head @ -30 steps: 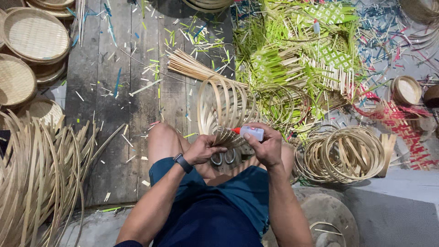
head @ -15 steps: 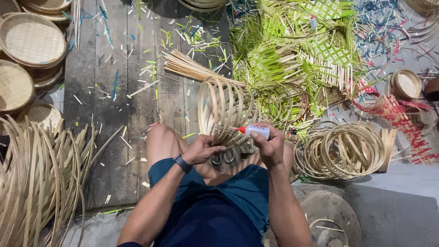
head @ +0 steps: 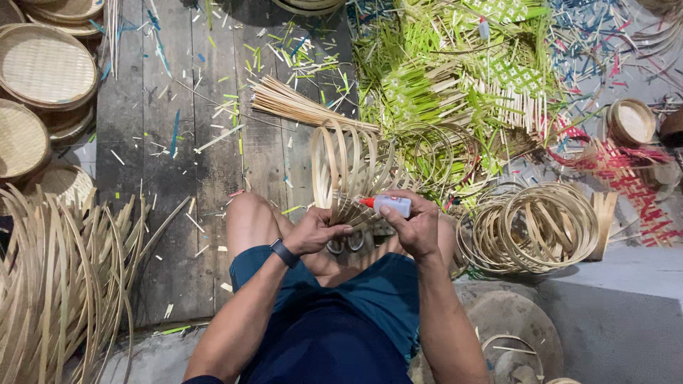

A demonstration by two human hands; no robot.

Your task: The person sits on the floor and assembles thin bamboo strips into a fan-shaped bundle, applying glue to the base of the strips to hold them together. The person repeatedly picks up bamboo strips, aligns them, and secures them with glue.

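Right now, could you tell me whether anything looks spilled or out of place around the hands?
Yes: green and pale offcuts litter the floorboards ahead of the knees. The hoops and glue bottle in the hands look intact.

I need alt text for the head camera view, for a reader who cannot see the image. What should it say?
Seen from above, a seated person's right hand points a small white glue bottle with a red tip at a bundle of bamboo hoops gripped by the left hand. Around them on the wooden floor lie woven trays, more stacked hoops and green strips.
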